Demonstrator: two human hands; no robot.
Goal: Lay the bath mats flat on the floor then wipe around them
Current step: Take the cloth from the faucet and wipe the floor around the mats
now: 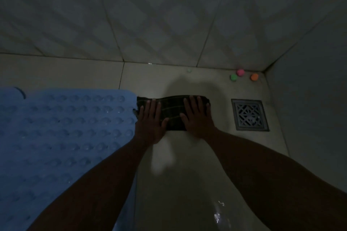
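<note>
Dim tiled floor [187,184], blue mat [56,127], drain [249,114]

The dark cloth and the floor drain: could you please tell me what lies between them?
In the head view, only bare tile floor lies between the dark cloth and the floor drain; the right hand presses the cloth's drain-side end.

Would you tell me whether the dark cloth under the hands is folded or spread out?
Folded, it seems: the dark cloth forms a narrow, straight-edged band under the left hand and right hand. Layers cannot be made out in the dim light.
</note>
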